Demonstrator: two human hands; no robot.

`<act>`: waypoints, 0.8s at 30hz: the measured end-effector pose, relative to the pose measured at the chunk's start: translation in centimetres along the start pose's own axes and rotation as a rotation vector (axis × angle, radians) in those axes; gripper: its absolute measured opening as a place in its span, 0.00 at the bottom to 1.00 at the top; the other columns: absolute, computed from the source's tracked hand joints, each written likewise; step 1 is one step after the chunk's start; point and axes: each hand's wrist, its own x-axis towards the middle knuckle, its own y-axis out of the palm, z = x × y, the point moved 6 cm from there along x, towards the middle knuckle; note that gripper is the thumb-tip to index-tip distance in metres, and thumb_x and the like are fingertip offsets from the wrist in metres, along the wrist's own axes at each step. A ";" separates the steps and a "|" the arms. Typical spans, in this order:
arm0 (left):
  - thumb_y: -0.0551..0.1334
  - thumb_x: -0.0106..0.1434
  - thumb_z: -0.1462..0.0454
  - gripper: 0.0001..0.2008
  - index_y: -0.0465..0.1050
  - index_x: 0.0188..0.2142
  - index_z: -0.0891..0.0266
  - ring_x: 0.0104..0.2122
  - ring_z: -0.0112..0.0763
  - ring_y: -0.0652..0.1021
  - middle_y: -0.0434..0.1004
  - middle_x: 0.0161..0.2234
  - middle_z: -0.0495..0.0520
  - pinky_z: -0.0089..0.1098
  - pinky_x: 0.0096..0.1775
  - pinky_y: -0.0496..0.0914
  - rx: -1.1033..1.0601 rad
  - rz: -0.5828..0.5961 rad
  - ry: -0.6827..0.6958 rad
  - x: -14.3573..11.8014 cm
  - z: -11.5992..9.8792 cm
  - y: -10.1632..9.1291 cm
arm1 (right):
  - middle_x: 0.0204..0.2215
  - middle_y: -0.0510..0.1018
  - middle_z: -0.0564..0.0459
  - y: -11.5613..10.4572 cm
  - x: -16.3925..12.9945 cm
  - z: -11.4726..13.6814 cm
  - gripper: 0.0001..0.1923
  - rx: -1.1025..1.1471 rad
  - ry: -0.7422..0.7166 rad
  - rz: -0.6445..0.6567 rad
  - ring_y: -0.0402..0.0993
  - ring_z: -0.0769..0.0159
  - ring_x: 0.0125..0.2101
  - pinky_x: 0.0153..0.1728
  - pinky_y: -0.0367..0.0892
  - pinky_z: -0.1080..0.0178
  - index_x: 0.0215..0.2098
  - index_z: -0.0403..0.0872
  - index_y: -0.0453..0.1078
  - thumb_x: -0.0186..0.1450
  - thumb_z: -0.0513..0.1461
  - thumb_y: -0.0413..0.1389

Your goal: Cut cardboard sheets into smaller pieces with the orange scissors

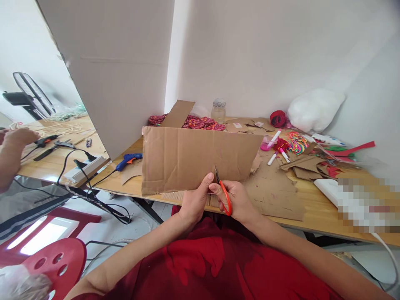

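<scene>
A wide piece of brown cardboard [187,156] is held up in front of me, its near edge over the table's front. My left hand [196,200] grips its lower edge, thumb on the face and the other fingers hidden behind. In my right hand [239,200] are scissors with orange handles [225,198], fingers closed round the loops. The dark blades [216,173] meet the cardboard's lower edge, right beside my left thumb. Whether the blades are apart I cannot tell.
A blue glue gun [126,161] lies left on the wooden table [315,204]. Behind are patterned cord [203,123], a glass jar [218,110] and red yarn [278,118]. Markers [272,158] and cardboard scraps [306,166] lie right. Another person's hand [20,136] is far left, beyond a grey partition [118,62].
</scene>
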 end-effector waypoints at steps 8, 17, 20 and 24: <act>0.76 0.49 0.54 0.25 0.76 0.42 0.65 0.30 0.28 0.76 0.77 0.35 0.52 0.29 0.28 0.75 -0.117 0.010 -0.088 1.0 0.1 -0.5 | 0.13 0.69 0.60 1.1 -0.7 -0.1 0.34 0.236 0.160 0.192 0.51 0.78 0.09 0.10 0.49 0.72 0.27 0.47 0.64 0.61 0.69 0.50; 0.76 0.52 0.58 0.24 0.76 0.47 0.61 0.38 0.35 0.80 0.80 0.43 0.55 0.33 0.33 0.79 -0.196 0.072 -0.112 1.2 0.2 -0.6 | 0.13 0.71 0.57 0.8 -0.5 0.8 0.37 0.216 0.217 0.285 0.51 0.79 0.08 0.09 0.49 0.74 0.24 0.46 0.65 0.61 0.70 0.47; 0.76 0.52 0.59 0.24 0.77 0.48 0.62 0.39 0.36 0.80 0.80 0.42 0.55 0.33 0.33 0.79 -0.225 0.085 -0.115 1.1 0.3 -0.4 | 0.13 0.71 0.57 1.0 -0.6 0.6 0.37 0.255 0.234 0.303 0.50 0.79 0.08 0.08 0.48 0.74 0.24 0.46 0.64 0.61 0.70 0.48; 0.77 0.50 0.60 0.25 0.76 0.47 0.62 0.38 0.37 0.80 0.80 0.39 0.54 0.37 0.35 0.81 -0.238 0.054 -0.104 1.1 0.2 -0.4 | 0.12 0.70 0.58 1.2 -0.8 0.5 0.37 0.251 0.233 0.314 0.50 0.80 0.07 0.07 0.47 0.75 0.24 0.46 0.64 0.60 0.71 0.49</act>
